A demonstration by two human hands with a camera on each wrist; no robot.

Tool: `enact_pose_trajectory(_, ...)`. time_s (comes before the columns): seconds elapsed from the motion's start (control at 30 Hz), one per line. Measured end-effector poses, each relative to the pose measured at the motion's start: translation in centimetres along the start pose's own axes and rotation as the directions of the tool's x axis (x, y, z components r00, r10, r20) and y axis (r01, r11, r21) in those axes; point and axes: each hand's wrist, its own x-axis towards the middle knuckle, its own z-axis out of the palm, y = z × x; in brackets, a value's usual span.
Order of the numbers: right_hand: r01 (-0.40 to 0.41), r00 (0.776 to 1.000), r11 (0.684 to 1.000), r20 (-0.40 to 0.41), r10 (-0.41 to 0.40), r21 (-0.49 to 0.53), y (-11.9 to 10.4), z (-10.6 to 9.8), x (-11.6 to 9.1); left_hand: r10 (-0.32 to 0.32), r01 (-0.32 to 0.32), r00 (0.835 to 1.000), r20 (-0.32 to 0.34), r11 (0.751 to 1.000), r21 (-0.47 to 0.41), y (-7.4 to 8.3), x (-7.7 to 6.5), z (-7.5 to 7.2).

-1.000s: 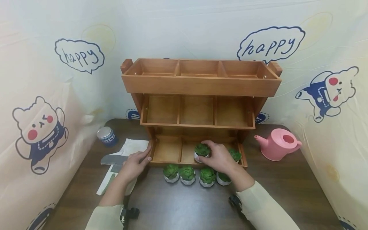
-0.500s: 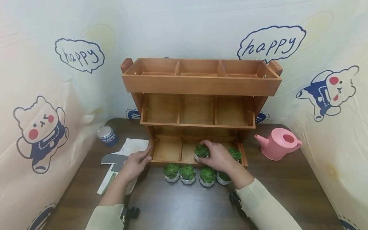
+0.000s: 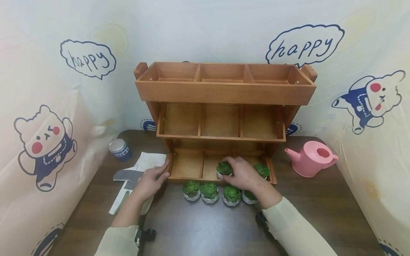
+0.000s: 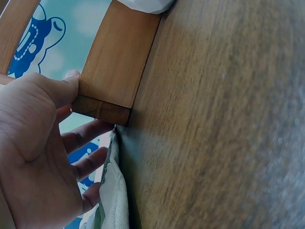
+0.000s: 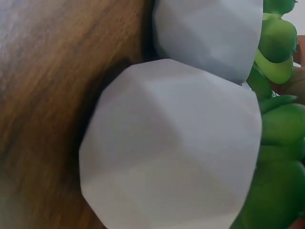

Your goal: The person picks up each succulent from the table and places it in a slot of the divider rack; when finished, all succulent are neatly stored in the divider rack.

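In the head view my right hand (image 3: 245, 175) pinches a small potted succulent (image 3: 224, 168) in a white faceted pot, in the middle compartment of the shelf's bottom tier. My left hand (image 3: 150, 183) touches the left end of that tier on the wooden plant shelf (image 3: 224, 93). In the left wrist view, the thumb lies against the corner of the wood (image 4: 114, 67) and the other fingers spread loosely below. Another succulent (image 3: 262, 170) sits in the right compartment, partly behind my right hand. Close white pots (image 5: 171, 148) fill the right wrist view, hiding most of that hand.
Several potted succulents (image 3: 209, 192) stand in a row before the shelf, one partly under my right wrist. A pink watering can (image 3: 309, 160) is at right. White-and-grey gloves (image 3: 150, 161) with a green-marked piece and a blue jar (image 3: 120, 150) lie at left.
Both hands keep their places, the right one still on the succulent. Only the head view has shifted slightly.
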Motion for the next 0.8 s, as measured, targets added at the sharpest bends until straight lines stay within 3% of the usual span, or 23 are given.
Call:
enact_pose_trajectory(0.3, 0.011, 0.999, 0.995, 0.044, -0.006, -0.099, -0.5, -0.3, -0.4, 0.012, -0.012, 1.000, -0.006, 1.000, 0.004, -0.1, 0.3, 0.1)
enact_pose_trajectory(0.8, 0.046, 0.998, 0.998, 0.046, -0.044, -0.033, 0.1, -0.3, -1.1, 0.022, -0.021, 1.000, -0.017, 1.000, 0.009, -0.1, 0.3, 0.2)
